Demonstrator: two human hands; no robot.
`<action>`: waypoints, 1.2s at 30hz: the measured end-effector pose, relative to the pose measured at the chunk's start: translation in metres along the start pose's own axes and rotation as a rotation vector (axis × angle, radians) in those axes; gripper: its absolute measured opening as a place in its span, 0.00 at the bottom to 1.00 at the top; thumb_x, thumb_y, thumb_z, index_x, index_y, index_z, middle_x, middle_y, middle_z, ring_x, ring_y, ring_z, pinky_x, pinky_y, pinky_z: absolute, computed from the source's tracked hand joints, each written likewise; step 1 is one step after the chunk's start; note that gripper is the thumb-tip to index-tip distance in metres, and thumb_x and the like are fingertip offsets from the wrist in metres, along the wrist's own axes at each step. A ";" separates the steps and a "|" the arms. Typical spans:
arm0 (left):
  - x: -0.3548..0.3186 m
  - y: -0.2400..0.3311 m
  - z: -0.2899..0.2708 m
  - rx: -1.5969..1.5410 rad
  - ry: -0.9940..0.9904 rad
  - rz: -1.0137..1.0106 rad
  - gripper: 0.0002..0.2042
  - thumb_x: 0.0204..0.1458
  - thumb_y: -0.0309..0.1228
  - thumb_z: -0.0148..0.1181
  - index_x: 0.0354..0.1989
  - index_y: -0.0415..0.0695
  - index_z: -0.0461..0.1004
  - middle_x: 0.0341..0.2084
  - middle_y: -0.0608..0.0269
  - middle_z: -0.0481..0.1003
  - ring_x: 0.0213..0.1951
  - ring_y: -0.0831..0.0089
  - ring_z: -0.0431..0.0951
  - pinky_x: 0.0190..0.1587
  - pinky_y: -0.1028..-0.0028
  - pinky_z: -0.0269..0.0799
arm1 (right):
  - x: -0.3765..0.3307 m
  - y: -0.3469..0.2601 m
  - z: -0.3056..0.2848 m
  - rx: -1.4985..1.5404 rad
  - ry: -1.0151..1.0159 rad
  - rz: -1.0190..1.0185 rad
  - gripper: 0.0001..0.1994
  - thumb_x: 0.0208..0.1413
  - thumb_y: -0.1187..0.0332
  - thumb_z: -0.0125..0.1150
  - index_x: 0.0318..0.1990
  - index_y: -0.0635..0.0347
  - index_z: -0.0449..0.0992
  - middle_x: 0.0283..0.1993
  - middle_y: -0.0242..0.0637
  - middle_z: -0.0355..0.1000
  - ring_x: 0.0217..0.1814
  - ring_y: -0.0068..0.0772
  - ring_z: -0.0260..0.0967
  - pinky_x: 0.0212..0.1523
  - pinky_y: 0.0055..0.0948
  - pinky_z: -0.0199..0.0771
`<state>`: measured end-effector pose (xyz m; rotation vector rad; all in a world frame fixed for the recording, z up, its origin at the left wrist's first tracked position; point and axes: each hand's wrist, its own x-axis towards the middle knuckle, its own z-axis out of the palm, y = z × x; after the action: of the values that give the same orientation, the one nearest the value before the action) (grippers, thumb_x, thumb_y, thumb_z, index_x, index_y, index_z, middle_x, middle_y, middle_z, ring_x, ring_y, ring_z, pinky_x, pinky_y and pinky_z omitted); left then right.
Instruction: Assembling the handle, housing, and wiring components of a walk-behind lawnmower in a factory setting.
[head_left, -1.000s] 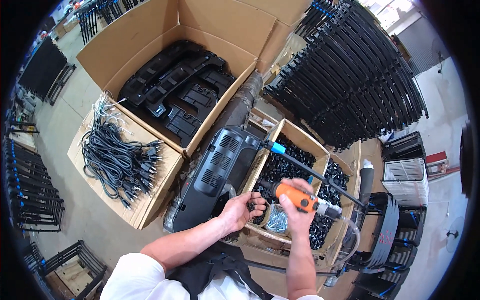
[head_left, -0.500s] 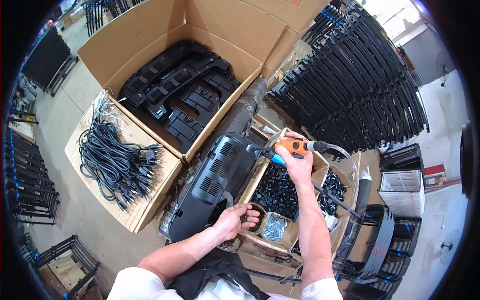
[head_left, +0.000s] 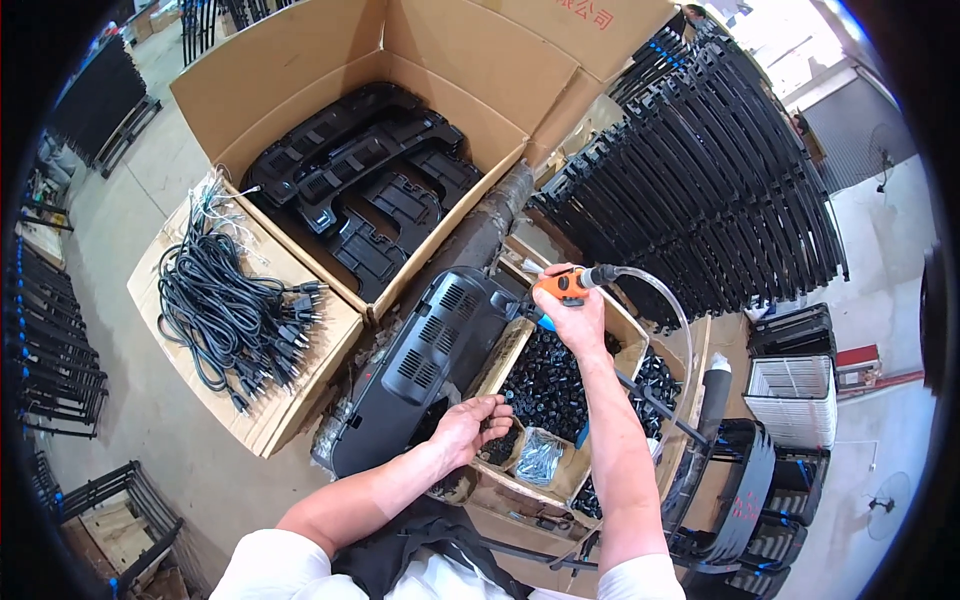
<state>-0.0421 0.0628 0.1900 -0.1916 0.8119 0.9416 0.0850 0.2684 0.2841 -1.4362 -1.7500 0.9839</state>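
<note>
My right hand (head_left: 580,322) is wrapped round an orange power screwdriver (head_left: 566,286) with a clear hose on its back end. The tool's front end is at the upper right end of a long black plastic cover (head_left: 385,415) with slotted vents; the exact contact is hidden. My left hand (head_left: 470,428) is beside the cover's right edge, fingers curled and thumb and forefinger together; anything between them is too small to name. Below its fingers is a small round tub of dark screws (head_left: 497,447). Close by lie silver screws (head_left: 539,457) and many black plastic parts (head_left: 545,385) in a divided bin.
An open cardboard box (head_left: 470,235) holds black plastic housings (head_left: 350,165) at the far left. Bundled black power cords (head_left: 228,310) lie on a cardboard carton (head_left: 290,425). Stacked black frames (head_left: 700,180) stand at the right, and the screwdriver's hose (head_left: 672,290) arcs beside my right arm.
My left hand has lifted from the small screw tub and its spread fingers have drawn together. My right hand and the screwdriver have shifted slightly left. The whole view has moved a little.
</note>
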 end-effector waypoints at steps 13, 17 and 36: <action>0.072 0.048 0.033 -0.072 0.031 0.208 0.12 0.69 0.40 0.58 0.44 0.44 0.78 0.31 0.66 0.79 0.28 0.74 0.80 0.29 0.75 0.81 | 0.003 0.006 0.007 0.078 0.027 0.012 0.19 0.49 0.66 0.76 0.49 0.56 0.81 0.42 0.29 0.82 0.46 0.22 0.78 0.53 0.28 0.77; 0.087 0.063 0.048 -0.106 0.039 0.218 0.12 0.71 0.41 0.56 0.42 0.45 0.77 0.30 0.67 0.77 0.31 0.72 0.76 0.35 0.72 0.78 | -0.004 -0.005 0.001 0.170 0.091 0.002 0.23 0.51 0.71 0.76 0.55 0.58 0.78 0.47 0.35 0.81 0.50 0.27 0.79 0.54 0.29 0.79; 0.101 0.091 0.062 -0.533 -0.088 0.162 0.13 0.73 0.39 0.51 0.42 0.44 0.76 0.27 0.67 0.75 0.28 0.74 0.76 0.29 0.75 0.79 | -0.037 -0.031 0.006 0.439 -0.037 -0.110 0.26 0.54 0.78 0.72 0.61 0.63 0.71 0.54 0.45 0.79 0.57 0.33 0.77 0.61 0.35 0.78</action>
<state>-0.0473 0.2112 0.1803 -0.5482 0.4861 1.3005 0.0715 0.2275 0.3067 -1.0387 -1.4990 1.2467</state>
